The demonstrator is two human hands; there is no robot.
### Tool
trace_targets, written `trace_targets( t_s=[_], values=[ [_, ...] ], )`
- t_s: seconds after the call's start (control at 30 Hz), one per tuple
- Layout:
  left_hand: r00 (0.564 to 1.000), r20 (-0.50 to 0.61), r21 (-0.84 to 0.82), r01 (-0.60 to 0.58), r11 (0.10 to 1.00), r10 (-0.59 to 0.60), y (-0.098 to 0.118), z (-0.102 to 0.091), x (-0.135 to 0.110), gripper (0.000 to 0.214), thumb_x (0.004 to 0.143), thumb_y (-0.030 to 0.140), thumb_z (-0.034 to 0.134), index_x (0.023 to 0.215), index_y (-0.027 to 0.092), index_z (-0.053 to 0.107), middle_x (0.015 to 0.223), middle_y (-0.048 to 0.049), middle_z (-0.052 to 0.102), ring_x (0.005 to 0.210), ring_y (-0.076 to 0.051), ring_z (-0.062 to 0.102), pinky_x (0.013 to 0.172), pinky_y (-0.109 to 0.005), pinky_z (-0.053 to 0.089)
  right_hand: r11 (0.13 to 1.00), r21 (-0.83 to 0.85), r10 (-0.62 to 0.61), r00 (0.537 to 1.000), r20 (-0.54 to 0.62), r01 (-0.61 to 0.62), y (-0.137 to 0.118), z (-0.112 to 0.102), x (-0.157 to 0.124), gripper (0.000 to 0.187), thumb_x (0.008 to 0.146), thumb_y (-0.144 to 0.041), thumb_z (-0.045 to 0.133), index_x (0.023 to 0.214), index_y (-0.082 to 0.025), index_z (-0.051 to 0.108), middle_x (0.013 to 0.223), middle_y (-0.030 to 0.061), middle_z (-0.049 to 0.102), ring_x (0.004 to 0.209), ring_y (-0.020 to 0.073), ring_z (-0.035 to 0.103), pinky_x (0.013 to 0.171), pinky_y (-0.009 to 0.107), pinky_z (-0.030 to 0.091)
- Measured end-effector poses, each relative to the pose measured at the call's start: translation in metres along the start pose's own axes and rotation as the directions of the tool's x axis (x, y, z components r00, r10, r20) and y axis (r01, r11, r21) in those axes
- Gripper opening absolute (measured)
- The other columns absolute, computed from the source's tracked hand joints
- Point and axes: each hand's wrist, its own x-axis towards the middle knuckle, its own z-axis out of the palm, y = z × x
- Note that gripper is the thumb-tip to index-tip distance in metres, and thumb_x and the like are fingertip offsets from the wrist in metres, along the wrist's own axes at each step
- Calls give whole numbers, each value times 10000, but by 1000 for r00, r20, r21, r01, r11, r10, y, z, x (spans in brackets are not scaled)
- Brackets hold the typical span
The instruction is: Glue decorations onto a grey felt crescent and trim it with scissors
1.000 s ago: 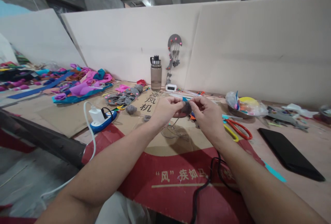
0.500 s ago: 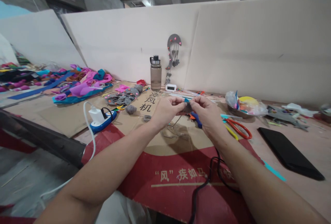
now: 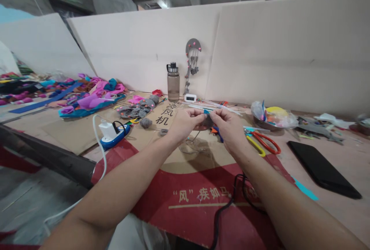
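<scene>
Above the cardboard (image 3: 173, 153), my left hand (image 3: 186, 122) and my right hand (image 3: 224, 123) meet, both closed with fingertips pinched. Between them is a small dark grey felt piece (image 3: 207, 122) with a bit of blue at its top edge; the fingers cover most of it. Grey yarn (image 3: 197, 136) trails down from it to loose strands on the cardboard. Behind my right hand an orange and blue tool (image 3: 215, 130) is partly hidden. On the wall beyond hangs a grey felt moon ornament (image 3: 193, 46) with pink dots and dangling pieces.
Left lie a yarn ball (image 3: 145, 123), grey felt pieces (image 3: 135, 109) and a blue power strip (image 3: 115, 137). A water bottle (image 3: 173, 84) and small clock (image 3: 190, 98) stand behind. Right are scissors (image 3: 267, 144), a bowl (image 3: 267, 126) and a black phone (image 3: 323, 169). A black cable (image 3: 221, 211) crosses the front.
Both hands stay together on the felt piece, with slight finger shifts. The whole view has moved a little; the things on the table lie as before.
</scene>
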Motion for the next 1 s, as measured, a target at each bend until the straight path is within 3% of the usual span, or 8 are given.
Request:
trace_targets(
  t_s=[0.13,0.27,0.43,0.57,0.87,1.0],
  values=[
    [999,43,6,-20,1000,20,0,1,0,156,725,244,782,745,128,680,729,-17,691,672,-112,659,803,-367,611,998,-57,-3,999,-38,1,-2,1,0,272,745,-446,630,660,-203,541,620,-46,496,588,104,413,573,260,340],
    [992,123,14,-12,1000,10,5,-1,-1,130,729,231,784,806,142,730,825,-60,743,762,-167,711,843,-397,608,1000,-2,-11,999,-44,11,2,0,2,256,769,-439,628,687,-209,549,631,-46,510,586,107,434,571,255,361],
    [999,31,6,22,1000,-22,10,-3,-1,82,734,209,777,775,152,736,817,-66,753,759,-179,718,786,-380,621,995,96,15,1000,26,-17,9,-4,5,272,812,-483,616,775,-213,629,695,-24,567,641,126,504,587,254,415],
    [999,19,-22,45,999,-44,9,-3,-1,38,760,159,730,795,150,742,846,-65,758,737,-152,708,754,-336,616,992,124,34,999,18,-36,11,-3,6,292,824,-511,603,834,-223,651,757,-12,605,676,134,534,614,265,442],
    [1000,-4,24,2,1000,-2,7,0,-3,152,756,120,716,903,145,686,795,-33,736,723,-131,698,792,-345,611,996,-49,-71,997,-30,70,-3,0,-1,263,756,-454,654,727,-201,589,667,-27,563,631,126,480,623,279,390],
    [1000,-10,9,-16,1000,16,7,1,-3,130,751,144,741,846,129,653,783,-29,717,710,-122,689,785,-345,613,993,-86,-87,995,-55,82,-8,0,-3,258,763,-445,638,712,-197,584,653,-23,556,629,132,483,628,287,389]
  ],
)
